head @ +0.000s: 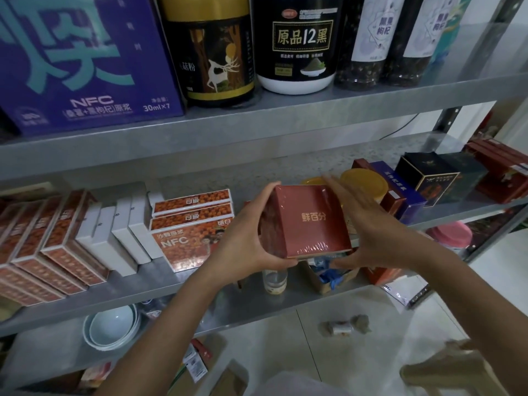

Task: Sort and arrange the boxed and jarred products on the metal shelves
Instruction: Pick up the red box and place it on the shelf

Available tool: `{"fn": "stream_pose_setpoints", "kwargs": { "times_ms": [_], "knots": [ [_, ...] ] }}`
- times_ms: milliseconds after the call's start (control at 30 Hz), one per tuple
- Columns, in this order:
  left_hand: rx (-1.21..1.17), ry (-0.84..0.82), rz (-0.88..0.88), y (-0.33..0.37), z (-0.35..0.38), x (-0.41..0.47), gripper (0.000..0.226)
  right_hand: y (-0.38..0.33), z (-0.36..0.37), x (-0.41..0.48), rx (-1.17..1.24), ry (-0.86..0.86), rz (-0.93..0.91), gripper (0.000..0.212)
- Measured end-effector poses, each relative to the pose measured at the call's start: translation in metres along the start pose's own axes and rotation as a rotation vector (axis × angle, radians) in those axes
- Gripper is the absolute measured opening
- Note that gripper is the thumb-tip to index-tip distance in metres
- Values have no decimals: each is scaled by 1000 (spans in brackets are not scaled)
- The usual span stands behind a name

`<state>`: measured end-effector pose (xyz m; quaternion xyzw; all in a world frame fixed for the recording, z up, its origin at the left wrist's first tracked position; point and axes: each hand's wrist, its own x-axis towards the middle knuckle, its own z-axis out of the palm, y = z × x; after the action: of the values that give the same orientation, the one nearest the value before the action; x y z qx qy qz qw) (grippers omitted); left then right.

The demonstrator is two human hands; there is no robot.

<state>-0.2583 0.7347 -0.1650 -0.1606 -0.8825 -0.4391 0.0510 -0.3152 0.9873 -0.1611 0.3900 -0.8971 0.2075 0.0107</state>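
Note:
A dark red shrink-wrapped box (307, 221) with gold characters is held in front of the middle metal shelf (160, 284). My left hand (245, 238) grips its left side and bottom corner, thumb over the top edge. My right hand (368, 227) lies along its right side with fingers straight and the thumb under the lower edge. Behind the box stand yellow-lidded jars (364, 181). Orange NFC boxes (194, 227) are stacked just left of it.
The top shelf (314, 110) carries a purple NFC box (83, 61), a gold-lidded jar (213, 50), a black-labelled white jar (300, 44) and dark jars. Orange and white boxes (63, 238) lean at the left. Navy and red boxes (428, 178) sit at the right. Bowls (113, 327) lie below.

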Motion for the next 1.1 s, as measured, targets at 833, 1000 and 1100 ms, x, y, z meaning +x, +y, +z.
{"fn": "stream_pose_setpoints", "kwargs": {
  "times_ms": [833, 1000, 1100],
  "knots": [
    [934, 98, -357, -123, -50, 14, 63, -5, 23, 132, -48, 442, 69, 122],
    [955, 74, -392, -120, -50, 14, 62, 3, 31, 175, -2, 342, 116, 118],
    [949, 69, -398, -119, -52, 16, 62, 12, 34, 198, 43, 233, 232, 120]
  ]
}}
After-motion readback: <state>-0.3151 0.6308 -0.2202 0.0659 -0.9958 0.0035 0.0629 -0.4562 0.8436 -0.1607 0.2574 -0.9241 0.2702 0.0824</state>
